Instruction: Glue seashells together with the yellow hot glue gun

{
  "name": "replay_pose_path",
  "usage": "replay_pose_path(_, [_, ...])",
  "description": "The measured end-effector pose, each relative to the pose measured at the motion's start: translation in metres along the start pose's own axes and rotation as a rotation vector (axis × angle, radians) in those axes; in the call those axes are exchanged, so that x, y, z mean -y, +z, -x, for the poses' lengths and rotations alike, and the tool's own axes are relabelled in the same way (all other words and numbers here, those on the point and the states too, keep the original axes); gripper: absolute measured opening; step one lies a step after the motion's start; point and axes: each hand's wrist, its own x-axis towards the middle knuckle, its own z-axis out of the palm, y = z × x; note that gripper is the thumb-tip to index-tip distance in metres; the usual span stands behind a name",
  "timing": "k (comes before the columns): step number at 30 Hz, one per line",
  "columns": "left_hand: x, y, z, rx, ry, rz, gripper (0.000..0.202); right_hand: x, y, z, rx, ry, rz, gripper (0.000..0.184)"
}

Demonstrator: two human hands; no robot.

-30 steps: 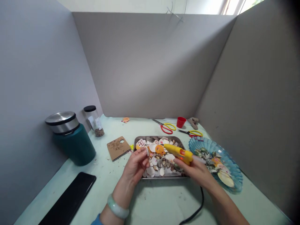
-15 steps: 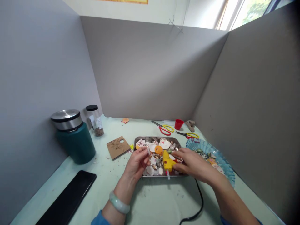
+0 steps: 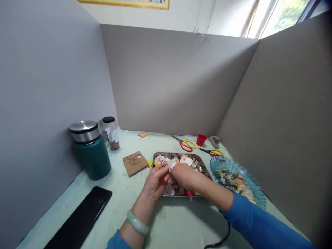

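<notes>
One whitish piece (image 3: 169,166) in left hand's (image 3: 155,181) pinched grip, right hand's (image 3: 185,175) unclear, above rimmed metal tray (image 3: 205,168)

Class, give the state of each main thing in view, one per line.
Left hand: pinching small whitish piece
Right hand: curled, grip hidden
Rectangular metal tray: holding shells
Blue scalloped dish: holding mixed pieces
Teal steel-topped container: lidded, upright
Clear cylindrical jar: lidded, partly filled
Tapered red cup: upright
Square brown board: strewn with specks
Farther red-yellow-handled scissors: lying flat
</notes>
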Motion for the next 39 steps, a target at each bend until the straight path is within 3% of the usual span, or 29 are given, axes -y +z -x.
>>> replay_pose_path(5, [0.000, -0.003, -0.002, 0.013, 0.000, 0.003, 0.027, -0.017, -0.020, 0.018, -0.066, -0.022, -0.045, 0.029])
replay_pose_path(8, [0.001, -0.004, -0.002, 0.028, 0.001, 0.008, 0.026, -0.029, -0.033, 0.029, -0.148, -0.007, -0.219, 0.031])
replay_pose_path(12, [0.000, -0.003, -0.002, -0.004, -0.014, 0.007, 0.029, -0.034, -0.034, 0.038, -0.143, 0.115, -1.317, 0.027])
replay_pose_path(14, [0.001, -0.003, -0.002, -0.028, -0.022, -0.003, 0.030, -0.031, -0.030, 0.039, -0.097, 0.188, -1.721, 0.030])
replay_pose_path(17, [0.002, -0.004, -0.003, -0.034, -0.023, -0.025, 0.030, -0.022, -0.023, 0.037, -0.028, 0.301, -2.106, 0.018])
replay_pose_path(19, [0.003, -0.006, -0.004, -0.030, -0.024, -0.048, 0.030, -0.018, -0.020, 0.036, 0.020, 0.323, -2.224, 0.009])
replay_pose_path(22, [0.004, -0.008, -0.005, -0.021, -0.022, -0.071, 0.030, -0.014, -0.017, 0.034, 0.111, 0.334, -2.385, 0.012])
replay_pose_path(26, [0.004, -0.008, -0.006, -0.019, -0.024, -0.070, 0.029, -0.013, -0.012, 0.035, 0.110, 0.302, -2.442, 0.009])
replay_pose_path(30, [0.006, -0.006, -0.006, -0.060, 0.035, -0.115, 0.028, -0.011, -0.005, 0.034, -0.128, 0.342, -2.332, 0.008])
replay_pose_path(33, [0.010, -0.004, -0.006, -0.103, 0.160, -0.231, 0.026, -0.007, 0.000, 0.033, -0.305, 0.346, -2.123, 0.018])
replay_pose_path(39, [0.015, -0.001, -0.003, -0.178, 0.317, -0.452, 0.024, 0.006, 0.011, 0.036, -0.489, 0.338, -1.543, 0.031])
